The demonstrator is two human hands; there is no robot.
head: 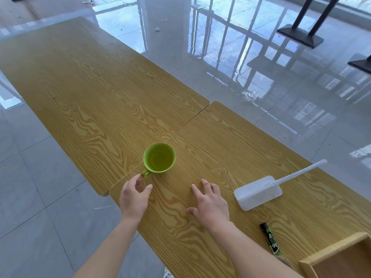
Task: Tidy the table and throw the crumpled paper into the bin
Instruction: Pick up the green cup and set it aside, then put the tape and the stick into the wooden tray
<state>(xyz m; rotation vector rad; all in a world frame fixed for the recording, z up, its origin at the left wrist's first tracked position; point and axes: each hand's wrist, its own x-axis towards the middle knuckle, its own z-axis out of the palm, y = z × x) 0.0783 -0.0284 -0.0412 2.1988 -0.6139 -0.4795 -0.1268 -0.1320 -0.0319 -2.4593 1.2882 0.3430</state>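
Note:
A green cup (159,160) stands upright on the wooden table (96,93), its handle pointing toward me. My left hand (134,197) hovers just below the handle, fingers curled and apart, a fingertip close to the handle, holding nothing. My right hand (209,201) rests flat on the table to the right of the cup, fingers spread. A white plastic dustpan (258,192) with a long handle lies right of that hand. No crumpled paper lies on the table; a crumpled clear scrap (249,95) lies on the floor beyond the far edge.
A black and green lighter-like stick (270,238) lies near the front right. A wooden box (339,257) sits at the bottom right corner. Two tabletops meet at a seam. Black table bases (301,35) stand on the glossy tiled floor at the far right.

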